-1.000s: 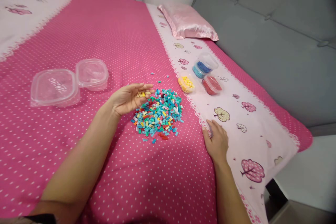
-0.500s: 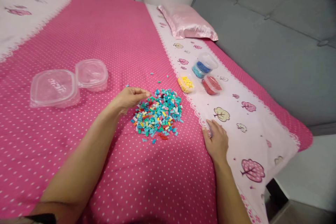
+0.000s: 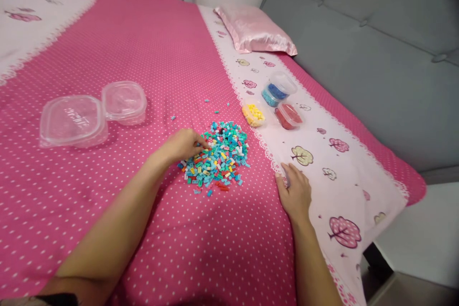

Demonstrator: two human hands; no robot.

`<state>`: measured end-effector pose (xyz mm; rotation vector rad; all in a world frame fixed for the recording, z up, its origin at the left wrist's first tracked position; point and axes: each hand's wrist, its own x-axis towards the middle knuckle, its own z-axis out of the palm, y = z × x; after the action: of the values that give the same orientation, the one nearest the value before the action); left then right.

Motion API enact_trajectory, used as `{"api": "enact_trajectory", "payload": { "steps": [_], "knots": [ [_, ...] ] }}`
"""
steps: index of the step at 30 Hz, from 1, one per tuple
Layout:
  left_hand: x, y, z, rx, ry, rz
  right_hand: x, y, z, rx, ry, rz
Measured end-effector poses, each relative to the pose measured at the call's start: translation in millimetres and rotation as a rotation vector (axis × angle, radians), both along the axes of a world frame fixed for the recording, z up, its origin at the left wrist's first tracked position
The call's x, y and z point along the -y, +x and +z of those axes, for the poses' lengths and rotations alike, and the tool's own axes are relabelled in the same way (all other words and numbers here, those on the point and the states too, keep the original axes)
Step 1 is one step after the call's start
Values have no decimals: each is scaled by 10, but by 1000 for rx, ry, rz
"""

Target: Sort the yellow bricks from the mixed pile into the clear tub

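Note:
A heap of small toy building bricks (image 3: pixel 224 158), mostly teal and blue with some red, yellow and white, lies on the pink dotted bedspread (image 3: pixel 222 239). My left hand (image 3: pixel 182 145) reaches to the heap's left edge, thumb and fingertips pinched together at the bricks. Whether a brick is between them is too small to tell. To the right of the heap, my right hand (image 3: pixel 296 191) rests with its fingers stretched out over the lace border of the white printed band. A pale purplish patch shows beside its thumb; I cannot tell what it is.
Two clear plastic containers (image 3: pixel 73 119) stand at the left. Right of the heap are a tub of yellow bricks (image 3: pixel 254 115), a tub of red bricks (image 3: pixel 289 115) and stacked tubs of blue bricks (image 3: pixel 278 91). Several loose bricks lie behind the heap. A pink pillow (image 3: pixel 254 28) lies farther back.
My left hand has moved down and slightly right, from the heap's upper left edge onto its left side. My right hand stays in place.

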<state>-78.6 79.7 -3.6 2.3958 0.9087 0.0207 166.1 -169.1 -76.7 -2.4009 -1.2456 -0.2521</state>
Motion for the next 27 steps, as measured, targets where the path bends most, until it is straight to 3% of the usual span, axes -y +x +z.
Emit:
{"api": "enact_trajectory", "payload": {
  "steps": [18, 25, 27],
  "knots": [
    [87, 30, 81, 53, -5, 0, -2, -11, 9, 5, -1, -3],
    [46, 6, 61, 251, -183, 141, -1, -7, 1, -1, 3, -6],
    [50, 8, 73, 391, -340, 233, -1, -5, 0, -5, 2, -9]
  ]
}}
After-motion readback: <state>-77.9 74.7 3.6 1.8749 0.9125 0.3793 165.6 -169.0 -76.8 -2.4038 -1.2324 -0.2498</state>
